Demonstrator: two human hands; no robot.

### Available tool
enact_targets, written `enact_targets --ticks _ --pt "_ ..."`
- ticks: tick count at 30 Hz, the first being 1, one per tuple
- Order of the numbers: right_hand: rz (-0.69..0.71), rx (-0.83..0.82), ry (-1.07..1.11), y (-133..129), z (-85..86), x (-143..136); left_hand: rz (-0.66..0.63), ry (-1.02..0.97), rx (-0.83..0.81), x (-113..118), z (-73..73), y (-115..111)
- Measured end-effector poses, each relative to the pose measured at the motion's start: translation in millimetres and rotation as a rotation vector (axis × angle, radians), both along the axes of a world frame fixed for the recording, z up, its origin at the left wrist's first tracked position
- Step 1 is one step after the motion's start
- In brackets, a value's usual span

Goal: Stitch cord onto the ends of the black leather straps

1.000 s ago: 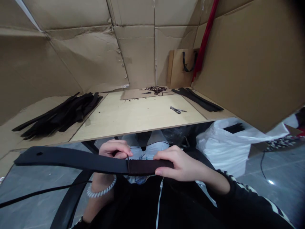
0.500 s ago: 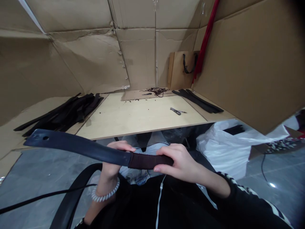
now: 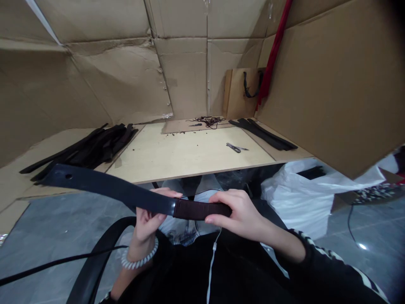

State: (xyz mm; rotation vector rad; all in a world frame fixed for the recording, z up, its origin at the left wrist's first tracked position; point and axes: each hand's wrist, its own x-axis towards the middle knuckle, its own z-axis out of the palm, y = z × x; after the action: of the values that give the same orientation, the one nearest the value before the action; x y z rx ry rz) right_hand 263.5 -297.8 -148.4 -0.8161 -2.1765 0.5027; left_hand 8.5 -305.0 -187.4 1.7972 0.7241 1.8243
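Note:
A long, curved, dark blue-black strip [image 3: 117, 188] with a small hole near its far-left end is held above my lap. Its right part is a dark brown wrapped section [image 3: 196, 210] that looks like wound cord or fabric. My left hand [image 3: 148, 217] is closed around the strip just left of the wrapping, thumb below and fingers behind, partly hidden by it. With thumb and fingers, my right hand [image 3: 237, 210] grips the right end of the brown section, covering its tip.
A table [image 3: 177, 156] stands ahead, bearing thread snips [image 3: 234, 147], tangled brown cord [image 3: 210, 122] and dark strips [image 3: 264, 134] at right. More dark strips [image 3: 91, 145] are piled at left. Cardboard walls [image 3: 180, 76] enclose it. A white plastic bag [image 3: 294, 198] sits at lower right.
The strip has turned a little, its holed end shifting right and slightly up. My left thumb now shows below it. My right hand keeps nearly the same place.

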Motion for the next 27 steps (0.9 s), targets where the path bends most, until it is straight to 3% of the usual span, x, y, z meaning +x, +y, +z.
enact_targets --ticks 4,8,12,14,17,18,20,22,25,27 --pt "-0.007 -0.008 -0.001 -2 -0.8 -2 -0.053 -0.015 -0.003 3 -1.4 2" --pt "0.070 -0.076 0.008 -4 3.5 -1 -0.032 0.061 0.060 6 9.9 6" --pt "0.128 -0.267 0.006 2 5.0 0 -0.089 0.112 0.037 8 20.0 2" --pt "0.321 -0.515 -0.005 9 1.0 -1 -0.103 0.140 0.007 6 21.5 0" --pt "0.785 -0.996 0.040 21 -9.9 -4 -0.100 0.227 -0.014 3 21.7 3" --pt "0.856 -1.100 0.068 24 -13.5 -6 -0.084 0.250 -0.023 2 21.7 5" --pt "0.812 -1.185 0.132 26 -18.8 -9 -0.028 0.280 -0.053 2 22.1 9" --pt "0.654 -1.167 0.202 26 -21.3 -12 0.046 0.264 -0.089 3 22.2 12" --pt "0.423 -1.009 0.287 24 -22.3 -16 0.126 0.207 -0.156 6 20.5 15" --pt "0.342 -0.943 0.333 25 -22.9 -16 0.133 0.170 -0.181 7 17.4 15"
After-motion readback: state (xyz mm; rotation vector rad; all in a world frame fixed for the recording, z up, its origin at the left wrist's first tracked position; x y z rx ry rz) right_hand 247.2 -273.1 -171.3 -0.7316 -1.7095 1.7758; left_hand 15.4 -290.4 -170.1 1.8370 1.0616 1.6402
